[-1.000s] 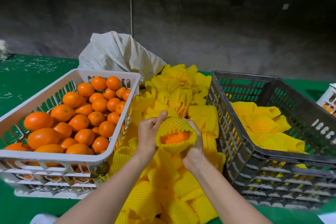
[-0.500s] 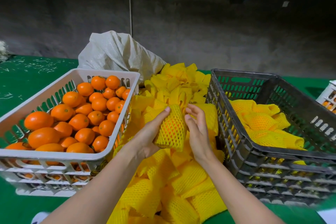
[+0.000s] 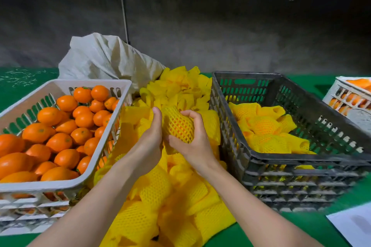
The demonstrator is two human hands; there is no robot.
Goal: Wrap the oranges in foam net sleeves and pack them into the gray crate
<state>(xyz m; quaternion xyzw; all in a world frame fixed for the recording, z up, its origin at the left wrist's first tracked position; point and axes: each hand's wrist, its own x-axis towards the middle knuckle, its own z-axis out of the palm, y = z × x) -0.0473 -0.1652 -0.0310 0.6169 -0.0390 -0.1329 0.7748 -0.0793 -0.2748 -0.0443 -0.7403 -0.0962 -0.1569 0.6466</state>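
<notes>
Now my left hand [image 3: 149, 142] and right hand [image 3: 193, 144] hold one netted orange [image 3: 177, 126] just left of the gray crate [image 3: 236, 126].
My left palm cups its left side, thumb up, and my right fingers curl over its top; orange skin shows through the yellow foam net. A pile of empty sleeves [image 3: 172, 196] lies beside the gray crate, wrapped oranges [image 3: 265, 128] lie inside it, and bare oranges [image 3: 60, 142] fill the white crate [image 3: 94, 84] farther left.

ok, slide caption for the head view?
Left hand and right hand grip a sleeved orange over the sleeve pile, between white crate of oranges and gray crate.
</notes>
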